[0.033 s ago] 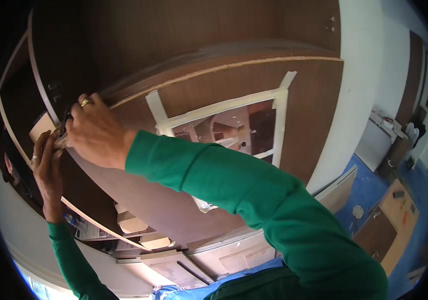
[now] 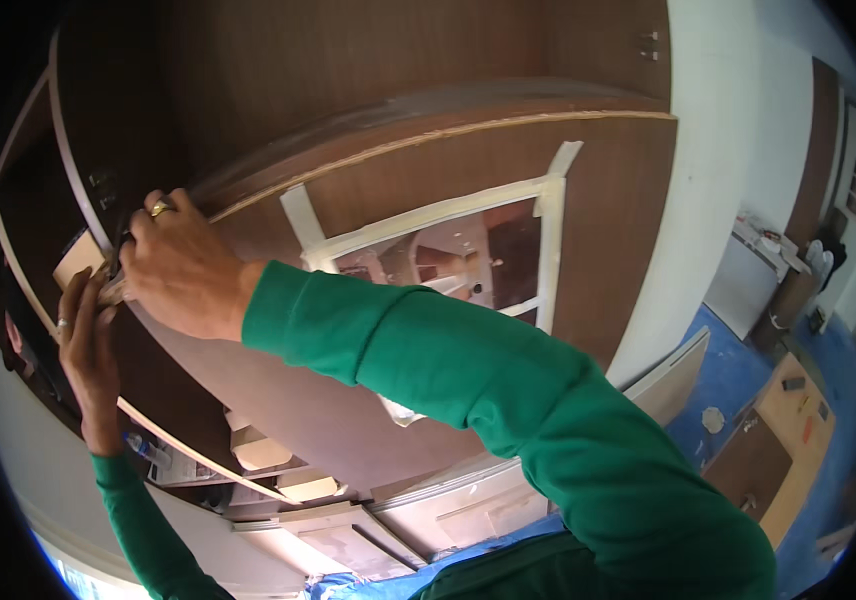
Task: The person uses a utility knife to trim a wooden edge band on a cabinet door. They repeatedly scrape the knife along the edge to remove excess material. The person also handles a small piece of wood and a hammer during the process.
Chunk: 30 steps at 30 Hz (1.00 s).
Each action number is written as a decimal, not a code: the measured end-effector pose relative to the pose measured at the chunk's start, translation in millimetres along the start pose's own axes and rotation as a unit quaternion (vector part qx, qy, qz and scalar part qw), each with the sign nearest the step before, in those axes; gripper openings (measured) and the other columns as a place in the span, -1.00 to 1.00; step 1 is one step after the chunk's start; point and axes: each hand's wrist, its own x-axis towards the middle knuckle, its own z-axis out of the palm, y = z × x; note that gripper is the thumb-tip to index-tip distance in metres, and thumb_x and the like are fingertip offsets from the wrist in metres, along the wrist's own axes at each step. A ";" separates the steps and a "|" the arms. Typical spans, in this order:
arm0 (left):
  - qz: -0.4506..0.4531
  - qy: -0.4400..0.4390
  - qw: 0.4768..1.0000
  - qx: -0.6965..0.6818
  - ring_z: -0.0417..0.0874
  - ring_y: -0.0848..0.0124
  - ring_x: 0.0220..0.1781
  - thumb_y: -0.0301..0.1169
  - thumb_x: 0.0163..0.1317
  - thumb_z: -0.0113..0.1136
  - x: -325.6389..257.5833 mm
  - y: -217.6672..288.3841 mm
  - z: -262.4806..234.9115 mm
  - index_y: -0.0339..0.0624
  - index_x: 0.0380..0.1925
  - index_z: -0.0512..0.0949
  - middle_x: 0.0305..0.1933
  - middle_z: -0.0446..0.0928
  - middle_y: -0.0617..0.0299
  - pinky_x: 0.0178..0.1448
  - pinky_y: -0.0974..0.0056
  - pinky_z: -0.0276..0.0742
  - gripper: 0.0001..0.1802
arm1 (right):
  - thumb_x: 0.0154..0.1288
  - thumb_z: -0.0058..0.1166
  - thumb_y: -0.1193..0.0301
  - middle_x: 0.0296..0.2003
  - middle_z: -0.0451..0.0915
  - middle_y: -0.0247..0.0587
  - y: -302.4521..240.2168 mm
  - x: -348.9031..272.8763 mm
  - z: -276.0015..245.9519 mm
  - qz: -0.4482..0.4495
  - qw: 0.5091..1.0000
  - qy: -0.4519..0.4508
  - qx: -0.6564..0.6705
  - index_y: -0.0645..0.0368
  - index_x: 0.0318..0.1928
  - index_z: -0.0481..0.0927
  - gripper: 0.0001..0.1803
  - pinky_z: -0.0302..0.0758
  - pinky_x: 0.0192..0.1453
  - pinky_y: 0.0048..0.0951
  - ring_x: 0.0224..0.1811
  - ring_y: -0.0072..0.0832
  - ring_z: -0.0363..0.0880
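Note:
My right hand (image 2: 180, 268), with a gold-coloured ring, reaches across to the left end of the brown cabinet's shelf edge (image 2: 418, 137). Its fingers curl closed at the corner beside an upright divider, and a small dark piece shows at their tips. What they grip is mostly hidden. Just below and left, my left hand (image 2: 90, 365) points upward with its fingers bunched together. Their tips meet a small pale piece next to the right fingertips, too small and covered to name. Both sleeves are green.
A mirror-like pane (image 2: 438, 262) framed in pale tape sits in the brown panel. Below it lean several flat panels (image 2: 468, 510). Open compartments (image 2: 173, 455) at left hold a bottle and boxes. Blue sheeting (image 2: 713, 390) covers the floor at right, near a wooden board (image 2: 798, 440).
The whole view has shifted slightly, so the cabinet sits a little further left in it. Both hands stay at the same corner with the same hold.

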 end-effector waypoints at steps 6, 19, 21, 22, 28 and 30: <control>0.011 0.016 1.000 0.002 0.57 -0.01 0.67 -0.54 0.69 0.20 31.3 80.8 -5.6 -0.32 0.52 0.65 0.60 0.61 -0.05 0.67 -0.04 0.53 -0.53 | 0.49 0.36 0.15 -0.07 0.75 0.22 24.4 -28.2 -82.1 -0.016 1.000 0.019 -0.015 0.38 -0.09 0.83 -0.56 0.51 0.33 0.18 0.22 0.15 0.66; 0.122 0.052 0.975 -0.178 0.69 -0.01 0.27 -0.48 0.36 0.53 237.2 404.8 117.0 -0.22 0.31 0.78 0.24 0.73 0.00 0.34 -0.02 0.59 -0.50 | 0.47 0.50 0.19 0.01 0.71 -0.03 231.7 -148.2 -387.4 0.039 0.997 -0.051 -0.044 0.26 0.07 0.79 -0.60 0.59 0.26 0.00 0.17 0.00 0.65; 0.120 0.056 0.968 -0.213 0.70 0.01 0.23 -0.48 0.35 0.53 263.8 457.3 137.2 -0.23 0.28 0.79 0.21 0.74 0.00 0.35 -0.01 0.59 -0.52 | 0.53 0.43 0.15 -0.06 0.70 0.03 264.0 -166.1 -437.0 0.055 0.996 -0.064 -0.020 0.28 -0.07 0.77 -0.62 0.57 0.27 0.04 0.14 0.05 0.65; 0.107 0.047 0.967 -0.224 0.70 0.04 0.23 -0.49 0.37 0.52 272.5 478.4 146.7 -0.23 0.28 0.79 0.20 0.75 0.00 0.39 0.00 0.58 -0.54 | 0.53 0.43 0.16 -0.07 0.69 0.02 278.7 -175.6 -456.8 0.073 0.994 -0.078 -0.022 0.27 -0.04 0.78 -0.63 0.57 0.24 0.00 0.11 0.02 0.65; 0.137 0.075 0.950 -0.270 0.70 -0.04 0.20 -0.40 0.38 0.57 326.7 579.6 211.7 -0.16 0.21 0.81 0.19 0.75 0.02 0.28 -0.05 0.64 -0.59 | 0.56 0.44 0.21 -0.10 0.64 -0.04 345.2 -223.6 -557.5 0.191 0.972 -0.134 -0.012 0.25 0.12 0.79 -0.63 0.55 0.12 -0.06 -0.02 -0.06 0.59; 0.128 0.075 0.946 -0.287 0.69 -0.06 0.21 -0.37 0.38 0.59 329.5 599.2 227.8 -0.14 0.21 0.81 0.19 0.74 0.02 0.29 -0.07 0.63 -0.59 | 0.58 0.43 0.24 -0.11 0.61 -0.06 354.2 -236.2 -569.0 0.212 0.968 -0.132 0.004 0.28 0.13 0.78 -0.64 0.55 0.09 -0.12 -0.05 -0.13 0.56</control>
